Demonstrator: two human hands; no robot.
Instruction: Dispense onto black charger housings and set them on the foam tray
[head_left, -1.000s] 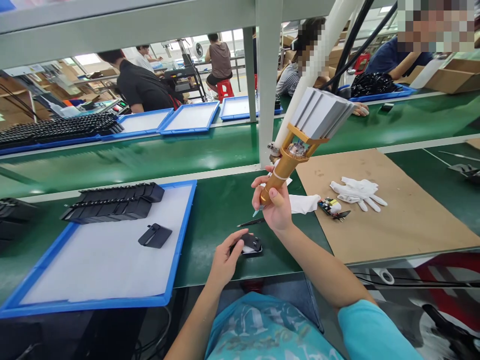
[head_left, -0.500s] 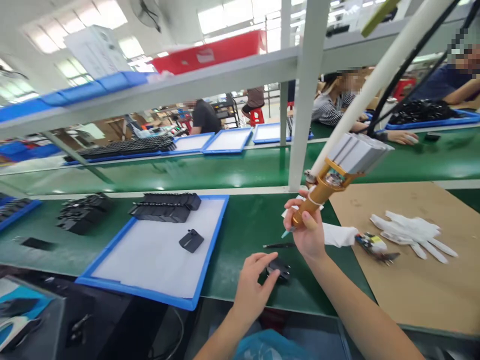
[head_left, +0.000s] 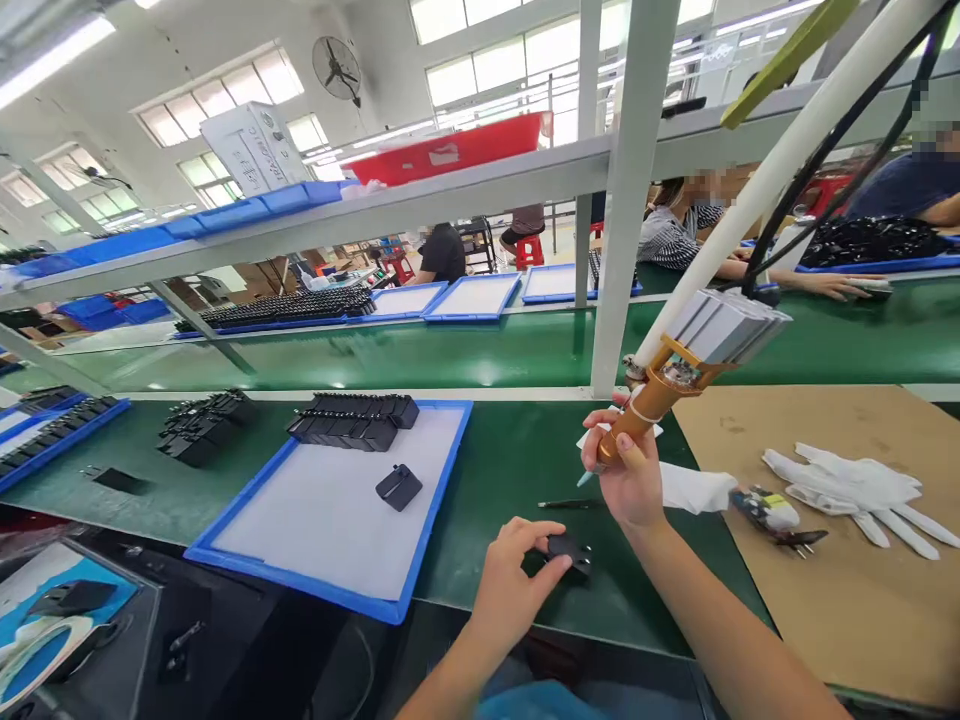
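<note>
My left hand [head_left: 517,575] pinches black adapter [head_left: 576,556] between thumb and fingers near front edge of counter [head_left: 502,470], seemingly to steady it. My right hand [head_left: 632,480], wrapped round gold-coloured tool [head_left: 646,403], holds it tilted above counter, presumably for control. Blue tray [head_left: 386,608] overhangs front edge, likely for reach.

**Right hand [head_left: 630,475] grips tool [head_left: 651,398], left hand [head_left: 517,570] holds black adapter [head_left: 574,557]**

The right fingers wrap the tool's orange handle [head_left: 626,430], below a silver block [head_left: 727,325]. The left fingers hold the adapter at the green table [head_left: 510,465]. Leftward, a blue-rimmed tray [head_left: 440,500] carries bunched black blocks [head_left: 352,422] and one lone piece [head_left: 399,488] apart. Rightward, white gloves [head_left: 847,485] and a circuit board [head_left: 766,508] lie on brown cardboard [head_left: 847,610].
</note>
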